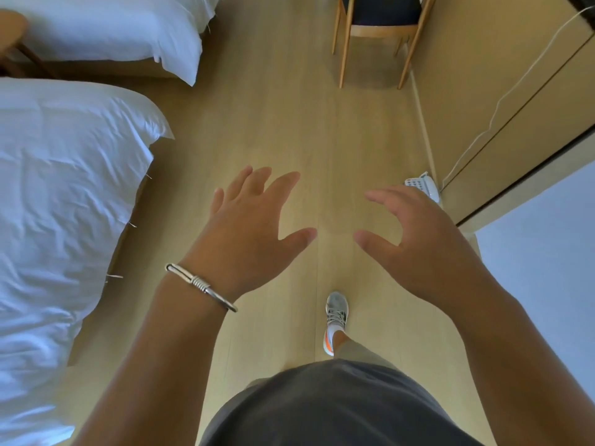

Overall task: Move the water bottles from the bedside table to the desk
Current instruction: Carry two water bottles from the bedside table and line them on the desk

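Water bottles are nowhere in our view, so neither is carried; our left hand [254, 226] and right hand [415, 239] hang empty, fingers spread, over the floor [289, 123], likely because we walk between 2 beds [64, 175] and the chair [380, 30]

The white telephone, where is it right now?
In the head view, the white telephone sits on the floor at right, against the wooden wall panel, just beyond the open right hand.
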